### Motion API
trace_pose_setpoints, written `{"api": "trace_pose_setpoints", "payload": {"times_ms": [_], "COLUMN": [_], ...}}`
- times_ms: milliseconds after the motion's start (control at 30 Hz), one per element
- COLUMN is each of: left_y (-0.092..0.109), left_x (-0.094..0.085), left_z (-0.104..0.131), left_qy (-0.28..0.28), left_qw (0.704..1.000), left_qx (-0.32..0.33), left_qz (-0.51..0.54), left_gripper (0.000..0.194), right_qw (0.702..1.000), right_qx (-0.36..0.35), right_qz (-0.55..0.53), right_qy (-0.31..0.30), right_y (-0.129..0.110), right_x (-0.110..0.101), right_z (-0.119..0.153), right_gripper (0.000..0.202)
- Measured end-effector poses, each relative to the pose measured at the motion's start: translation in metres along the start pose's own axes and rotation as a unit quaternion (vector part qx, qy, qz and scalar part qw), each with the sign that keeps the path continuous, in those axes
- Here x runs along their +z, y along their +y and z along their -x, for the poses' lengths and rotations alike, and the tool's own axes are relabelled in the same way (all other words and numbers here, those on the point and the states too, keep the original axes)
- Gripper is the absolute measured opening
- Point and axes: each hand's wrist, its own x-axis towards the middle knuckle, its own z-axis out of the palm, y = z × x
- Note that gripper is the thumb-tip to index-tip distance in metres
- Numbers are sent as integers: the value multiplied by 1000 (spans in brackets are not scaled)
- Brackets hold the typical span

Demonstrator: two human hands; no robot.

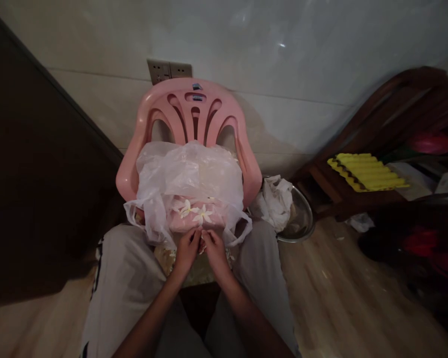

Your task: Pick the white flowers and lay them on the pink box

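My left hand [187,247] and my right hand [214,248] meet between my knees, fingers pinched together. Just beyond the fingertips stands a white flower [203,214] with a yellow centre, its lower end running into the pinch. A small white piece shows below the fingers, too small to make out. Another white flower [187,208] lies beside the first on a pink surface [218,219]. Around them spreads a translucent white plastic bag [188,169], its handles hanging toward my knees. The bag rests on a pink plastic chair [251,174] facing me.
Right of the chair, a metal basin [306,219] on the floor holds a crumpled white bag [278,201]. Farther right, a yellow ridged item [368,171] lies on a dark wooden chair [323,181]. A dark panel [41,174] stands at left; wall sockets [169,69] are behind.
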Motion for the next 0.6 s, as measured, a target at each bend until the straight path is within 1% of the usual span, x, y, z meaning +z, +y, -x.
{"api": "trace_pose_setpoints", "payload": {"times_ms": [267,400,600], "left_y": [-2,-2,1], "left_x": [0,0,-1], "left_z": [-2,-2,-1], "left_qy": [7,-5,-6], "left_qw": [1000,1000,1000], "left_qx": [8,-3,-9], "left_qz": [-8,0,0], "left_gripper": [34,36,39], "right_qw": [1000,1000,1000], "right_qx": [7,7,1], "right_qz": [5,1,3], "right_qy": [4,4,8], "right_y": [0,1,0], "right_x": [-1,-1,-1], "right_z": [1,1,1], "right_gripper": [30,32,34]}}
